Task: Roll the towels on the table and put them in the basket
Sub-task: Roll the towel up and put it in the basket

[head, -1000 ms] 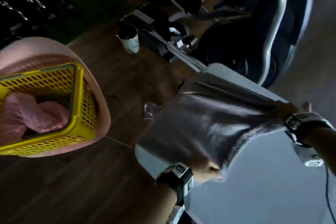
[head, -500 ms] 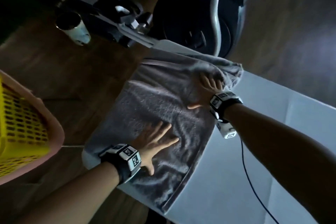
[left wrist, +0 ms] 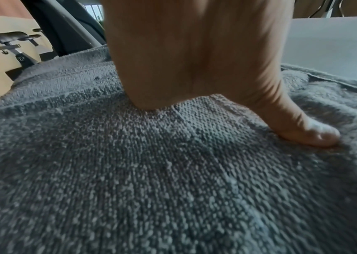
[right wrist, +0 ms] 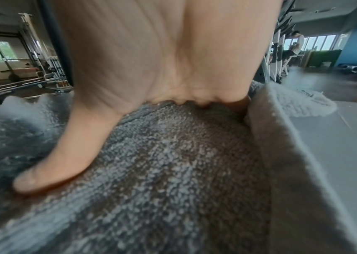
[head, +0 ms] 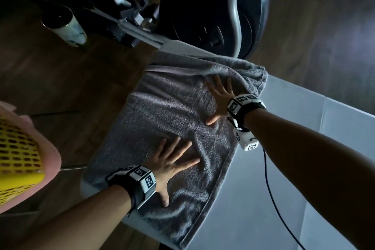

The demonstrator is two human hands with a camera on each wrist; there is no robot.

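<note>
A grey towel lies spread over the left end of the white table, its left edge hanging off. My left hand presses flat on the towel's near half, fingers straight and spread. My right hand presses flat on the far half, next to a bunched fold at the far right corner. The left wrist view shows my left hand with its thumb on the grey towel. In the right wrist view my right hand rests on the towel. The yellow basket sits at the left edge.
The basket rests on a pink seat over the wooden floor. A cup stands on the floor at the far left. Dark exercise machines stand just beyond the table's far edge. A black cable trails from my right wrist.
A second ago both hands gripped the towel's edges and drew it over the table. They have let go and now lie flat on it. The right hand's fingers have spread since half a second ago.
</note>
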